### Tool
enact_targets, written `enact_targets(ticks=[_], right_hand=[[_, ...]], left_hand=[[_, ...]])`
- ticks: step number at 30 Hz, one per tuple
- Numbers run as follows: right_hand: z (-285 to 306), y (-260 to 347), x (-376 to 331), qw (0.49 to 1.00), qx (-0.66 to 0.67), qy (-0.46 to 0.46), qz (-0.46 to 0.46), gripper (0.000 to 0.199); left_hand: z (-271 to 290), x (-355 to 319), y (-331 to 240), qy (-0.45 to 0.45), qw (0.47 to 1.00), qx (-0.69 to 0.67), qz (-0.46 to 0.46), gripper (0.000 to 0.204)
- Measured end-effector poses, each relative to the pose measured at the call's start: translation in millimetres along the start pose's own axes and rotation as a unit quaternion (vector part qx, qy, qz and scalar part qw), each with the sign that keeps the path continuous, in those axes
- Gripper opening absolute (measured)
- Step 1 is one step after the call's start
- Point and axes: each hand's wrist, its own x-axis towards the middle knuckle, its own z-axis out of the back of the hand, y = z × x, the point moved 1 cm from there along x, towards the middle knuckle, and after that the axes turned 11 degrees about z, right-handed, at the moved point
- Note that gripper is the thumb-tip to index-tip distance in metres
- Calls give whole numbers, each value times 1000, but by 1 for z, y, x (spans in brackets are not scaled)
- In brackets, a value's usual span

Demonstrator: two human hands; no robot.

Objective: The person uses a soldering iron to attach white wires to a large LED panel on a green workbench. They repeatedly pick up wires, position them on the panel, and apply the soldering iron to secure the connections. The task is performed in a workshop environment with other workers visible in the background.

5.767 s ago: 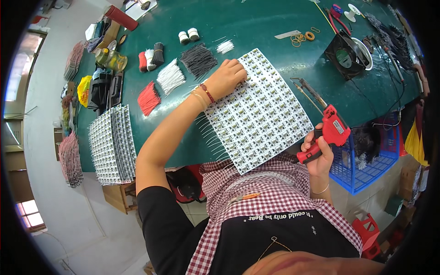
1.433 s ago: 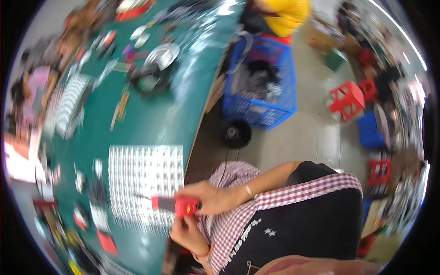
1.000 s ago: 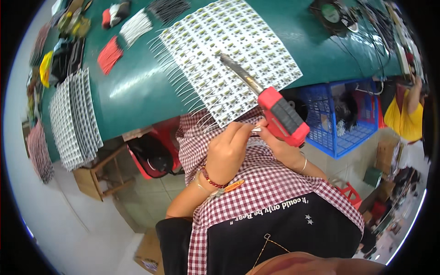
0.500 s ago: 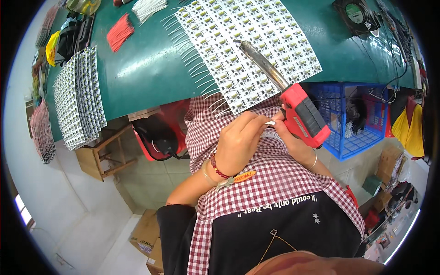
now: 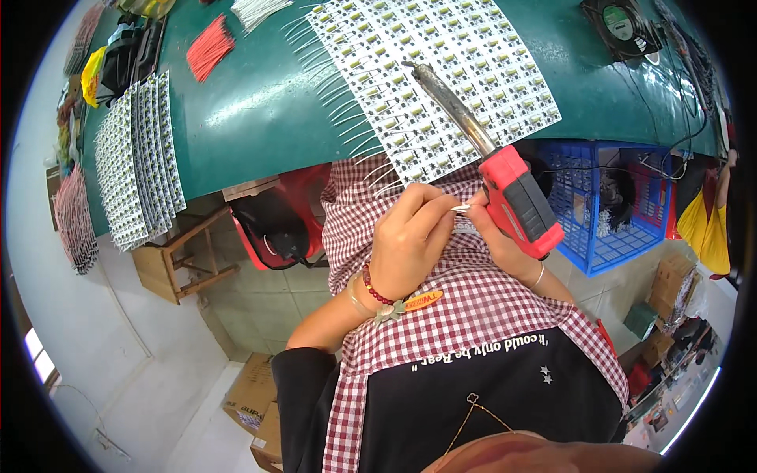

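Centrally, the left hand (image 5: 412, 236) and right hand (image 5: 509, 246) pinch a small white piece (image 5: 460, 209) between closed fingertips; the right also holds a red soldering gun (image 5: 527, 206). A circuit-board sheet (image 5: 441, 47) lies upper centre.

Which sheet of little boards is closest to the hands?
The single sheet in the middle, with white wires fanning off its left edge. The other sheets overlap in a row farther left.

Both hands, left hand (image 5: 406, 236) and right hand (image 5: 505, 246), pinch small white strands (image 5: 461, 209). The right also grips a red soldering iron (image 5: 516, 193). A circuit board sheet (image 5: 477, 67) lies on the green table (image 5: 244, 138).
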Motion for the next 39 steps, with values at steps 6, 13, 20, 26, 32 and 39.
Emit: enact_targets(ticks=[6, 13, 20, 26, 32, 39], right_hand=[[-1, -1, 2, 998, 35, 44, -10, 18], [-3, -2, 8, 997, 20, 36, 65, 39], [-3, -1, 3, 998, 50, 36, 8, 40], [-4, 1, 4, 996, 70, 42, -20, 34], [-4, 11, 10, 990, 129, 44, -31, 31], [31, -5, -8, 984, 174, 3, -22, 46]], left_hand=[[2, -7, 2, -14, 1000, 16, 11, 15], [4, -5, 0, 23, 997, -38, 66, 9], [0, -5, 3, 12, 998, -40, 48, 9], [1, -2, 0, -20, 1000, 9, 13, 15], [3, -2, 5, -29, 998, 40, -46, 21], [30, 22, 38, -70, 967, 175, -174, 32]])
